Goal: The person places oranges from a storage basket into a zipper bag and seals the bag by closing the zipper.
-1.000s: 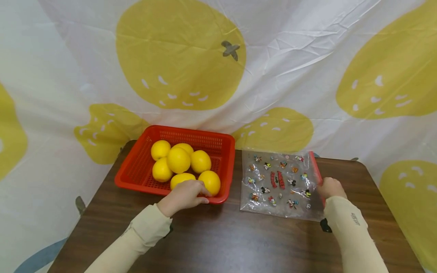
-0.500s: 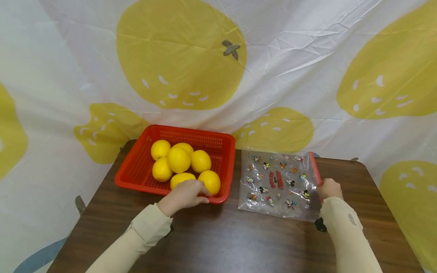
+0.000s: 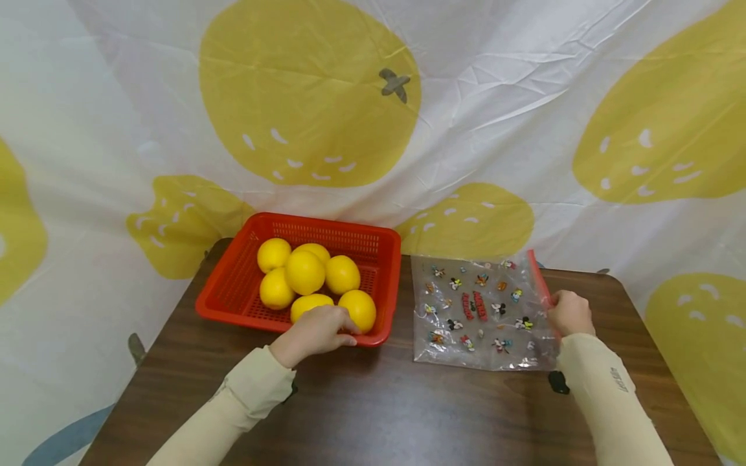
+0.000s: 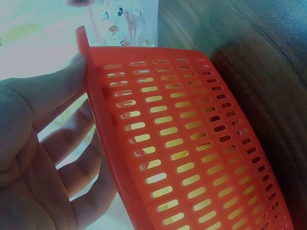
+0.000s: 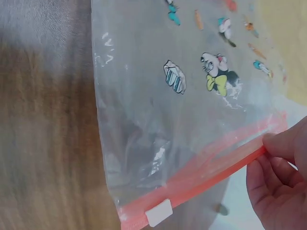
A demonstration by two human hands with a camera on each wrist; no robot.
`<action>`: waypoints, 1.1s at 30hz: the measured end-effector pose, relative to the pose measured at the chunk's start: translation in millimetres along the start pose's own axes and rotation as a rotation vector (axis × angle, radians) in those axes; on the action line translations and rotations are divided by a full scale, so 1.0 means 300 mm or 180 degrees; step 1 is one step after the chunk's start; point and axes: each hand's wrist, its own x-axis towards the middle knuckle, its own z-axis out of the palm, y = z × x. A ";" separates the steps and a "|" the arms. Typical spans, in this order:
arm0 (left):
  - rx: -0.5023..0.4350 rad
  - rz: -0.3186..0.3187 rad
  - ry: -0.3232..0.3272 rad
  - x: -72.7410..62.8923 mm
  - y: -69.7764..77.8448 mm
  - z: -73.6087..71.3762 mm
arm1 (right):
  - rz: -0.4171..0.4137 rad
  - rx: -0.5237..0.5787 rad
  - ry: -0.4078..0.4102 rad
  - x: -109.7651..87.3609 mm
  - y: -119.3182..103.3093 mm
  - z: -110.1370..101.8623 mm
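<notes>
While pinching the pink zip edge [image 5: 206, 177] of the clear printed bag [image 3: 478, 310] in the right hand [image 3: 571, 314], has just drawn it slightly rightward and raised its far corner, compared with half a second ago; seems to be adjusting the bag alone, without bringing any yellow fruit [image 3: 305, 272] nearer to it. Clamps that edge between thumb and bent fingers, closed together with only film between, well apart from the white slider [image 5: 159, 212]. Meanwhile grips the near rim of the red basket [image 3: 381, 255] with the left hand [image 3: 317, 333], unmoved since then: thumb at the rim, other fingers slightly apart and reaching behind it. Cannot tell whether any fingertip meets the nearest fruit. Keeps the bag mostly flat on the worktop [image 3: 419, 414], just right of the basket. Finds, farther in, seven fruit piled undisturbed inside the basket, then, behind everything, a pale cloth [image 3: 495, 39] printed with large yellow shapes.
</notes>
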 end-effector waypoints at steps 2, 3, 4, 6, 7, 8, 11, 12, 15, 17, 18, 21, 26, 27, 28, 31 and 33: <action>0.0003 0.0006 0.0015 0.000 -0.011 0.009 | -0.0084 -0.0007 0.0059 -0.005 -0.013 -0.008; 0.0007 0.0013 0.0025 0.000 -0.017 0.013 | -0.0121 -0.0002 0.0077 -0.008 -0.021 -0.013; 0.0008 0.0009 0.0019 0.000 -0.017 0.013 | -0.0156 -0.0005 0.0082 -0.011 -0.027 -0.020; -0.0001 -0.0004 0.0009 0.000 -0.018 0.014 | -0.0223 -0.0011 0.0093 -0.016 -0.040 -0.035; -0.0007 -0.0012 0.0005 0.000 -0.017 0.013 | -0.0257 -0.0006 0.0098 -0.019 -0.047 -0.043; -0.0014 -0.0014 0.0002 0.000 -0.017 0.013 | -0.0293 -0.0015 0.0111 -0.020 -0.051 -0.049; -0.0017 -0.0009 0.0001 0.002 -0.017 0.013 | -0.0416 -0.0041 0.0150 -0.022 -0.063 -0.066; -0.0015 -0.0006 0.0000 0.003 -0.018 0.013 | -0.0472 -0.0058 0.0180 -0.023 -0.066 -0.072; -0.0003 -0.0003 0.0003 0.004 -0.019 0.013 | -0.0642 -0.0094 0.0272 -0.025 -0.080 -0.091; -0.0007 -0.0006 0.0000 0.005 -0.018 0.012 | -0.0740 -0.0134 0.0333 -0.027 -0.094 -0.106; -0.0006 -0.0004 -0.0003 0.005 -0.018 0.012 | -0.0770 -0.0148 0.0345 -0.030 -0.102 -0.113; -0.0009 0.0005 -0.0005 0.006 -0.018 0.011 | -0.0816 -0.0158 0.0346 -0.038 -0.129 -0.134; 0.0011 0.0009 0.0002 0.007 -0.020 0.013 | -0.1022 -0.0231 0.0458 -0.062 -0.174 -0.167; 0.0013 0.0011 0.0003 0.008 -0.021 0.013 | -0.1069 -0.0260 0.0495 -0.068 -0.183 -0.174; 0.0012 0.0009 0.0003 0.008 -0.021 0.014 | -0.1123 -0.0289 0.0537 -0.074 -0.193 -0.182; 0.0006 0.0005 -0.0001 0.008 -0.021 0.014 | -0.1205 -0.0367 0.0605 -0.092 -0.227 -0.210; -0.0003 -0.0001 -0.0003 0.008 -0.020 0.014 | -0.1261 -0.0430 0.0640 -0.103 -0.250 -0.229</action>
